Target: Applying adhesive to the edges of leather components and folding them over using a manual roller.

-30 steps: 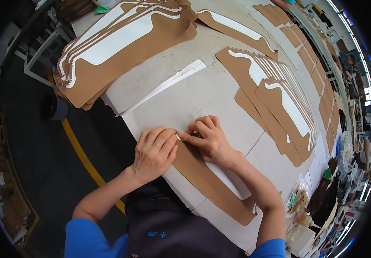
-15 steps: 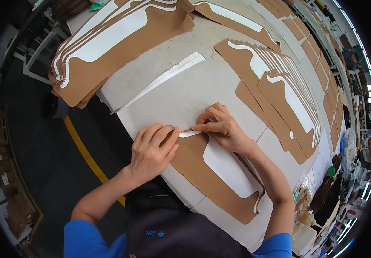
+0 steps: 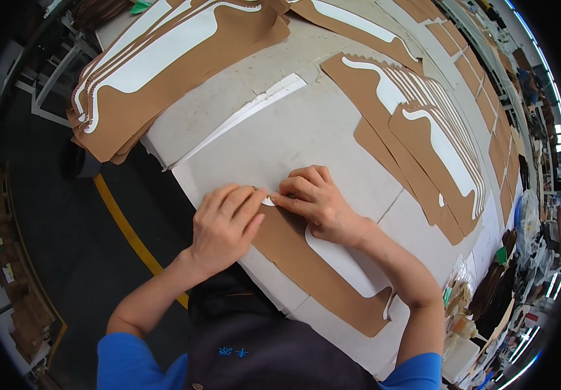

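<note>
A flat brown leather-like piece lies on the table close to my body, with a shaped white panel on it. My left hand is closed over the piece's far-left end, fingertips pressing its edge. My right hand pinches the folded-over edge right beside the left fingertips. A bit of white shows between the two hands. The right hand and forearm hide part of the panel and the piece's far edge. At the near right end, the narrow white tip of the panel stands by a turned-up edge.
Brown pieces with white panels lie in a stack at far left and a fanned row at right. A white strip crosses the grey table. Plastic bottles and clutter stand at right. A yellow line marks the floor.
My right hand has slid left along the edge, up to my left fingertips, and less white shows between them. The left hand has stayed nearly in place.
</note>
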### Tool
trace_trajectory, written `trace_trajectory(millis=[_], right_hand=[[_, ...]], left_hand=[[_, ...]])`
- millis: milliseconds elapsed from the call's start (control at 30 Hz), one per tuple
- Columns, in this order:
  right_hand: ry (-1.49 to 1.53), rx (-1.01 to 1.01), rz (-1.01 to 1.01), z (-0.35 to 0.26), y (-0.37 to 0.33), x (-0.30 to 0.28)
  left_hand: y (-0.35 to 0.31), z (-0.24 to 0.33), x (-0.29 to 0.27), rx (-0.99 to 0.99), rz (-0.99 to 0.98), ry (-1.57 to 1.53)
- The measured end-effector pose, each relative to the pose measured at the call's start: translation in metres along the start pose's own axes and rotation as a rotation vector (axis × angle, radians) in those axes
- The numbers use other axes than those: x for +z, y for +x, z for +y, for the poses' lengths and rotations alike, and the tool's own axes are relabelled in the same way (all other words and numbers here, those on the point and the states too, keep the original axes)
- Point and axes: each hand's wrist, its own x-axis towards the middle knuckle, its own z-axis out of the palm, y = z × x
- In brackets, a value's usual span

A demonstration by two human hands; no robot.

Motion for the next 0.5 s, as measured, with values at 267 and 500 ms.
trace_trajectory(millis=[267,500], right_hand=[[-0.124,0.045,0.124,-0.016,-0.004,0.014],[-0.155,0.071,0.091,-0.019,-0.006,0.017]], left_hand=[[0.029,-0.040,-0.003,-0.028,-0.069,-0.318],[0.037,-0.045,-0.004,-0.037,-0.128,-0.384]])
